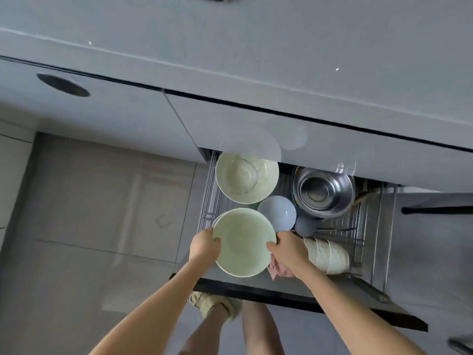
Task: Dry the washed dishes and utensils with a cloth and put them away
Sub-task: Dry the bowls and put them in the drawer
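Note:
A pale green bowl (pixel 243 242) hangs over the front left of an open pull-out drawer (pixel 281 288). My left hand (pixel 204 245) grips its left rim and my right hand (pixel 286 245) grips its right rim. A pink cloth (pixel 277 269) is tucked under my right palm. The edge of another white dish peeks out just under the bowl's left side.
Inside the wire rack sit a second pale green bowl (pixel 247 176) holding a glass dish, a small white bowl (pixel 277 212), steel bowls (pixel 323 192) and a row of bowls on edge (pixel 327 254). Grey countertop (pixel 256 47) runs above. My feet stand below the drawer front.

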The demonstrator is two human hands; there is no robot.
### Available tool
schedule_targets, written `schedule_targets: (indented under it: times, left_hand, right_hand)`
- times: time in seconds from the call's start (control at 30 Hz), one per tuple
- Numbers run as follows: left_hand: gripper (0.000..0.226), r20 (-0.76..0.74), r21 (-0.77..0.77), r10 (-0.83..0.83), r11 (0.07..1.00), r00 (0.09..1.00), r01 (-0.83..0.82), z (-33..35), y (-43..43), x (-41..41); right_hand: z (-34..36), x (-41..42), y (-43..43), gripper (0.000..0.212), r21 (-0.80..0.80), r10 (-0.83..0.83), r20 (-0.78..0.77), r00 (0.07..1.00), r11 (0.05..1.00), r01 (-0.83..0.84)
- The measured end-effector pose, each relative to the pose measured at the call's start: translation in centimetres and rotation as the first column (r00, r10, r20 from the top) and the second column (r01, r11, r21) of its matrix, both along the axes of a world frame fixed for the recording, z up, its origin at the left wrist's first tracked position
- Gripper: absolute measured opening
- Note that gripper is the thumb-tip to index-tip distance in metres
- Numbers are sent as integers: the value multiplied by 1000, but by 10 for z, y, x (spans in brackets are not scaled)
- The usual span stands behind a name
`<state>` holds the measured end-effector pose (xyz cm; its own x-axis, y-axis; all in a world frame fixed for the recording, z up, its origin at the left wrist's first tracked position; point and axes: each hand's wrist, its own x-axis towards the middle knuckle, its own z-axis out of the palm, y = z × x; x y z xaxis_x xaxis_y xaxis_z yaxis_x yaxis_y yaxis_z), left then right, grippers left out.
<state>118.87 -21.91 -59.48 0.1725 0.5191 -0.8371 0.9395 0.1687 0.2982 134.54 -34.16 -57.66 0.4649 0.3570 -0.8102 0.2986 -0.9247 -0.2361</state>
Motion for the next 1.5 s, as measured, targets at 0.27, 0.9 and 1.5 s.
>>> schedule_targets:
  times: [0.27, 0.9, 1.5]
  left_hand:
    - [18, -155, 74, -297, 948, 942, 311, -115, 7, 2]
    - [10, -169, 6, -243, 969, 955, 248, -149, 5, -19]
    - [44, 272, -538, 729, 656, 628, -529, 159, 68, -137]
  right_hand:
    - [-119, -12, -5, 30, -61, -1, 40, 999, 998, 3]
    - [-147, -25, 3, 28, -133, 79, 170, 982, 990, -57]
    - [173, -135, 112, 50, 566, -21, -72, 997, 823, 58]
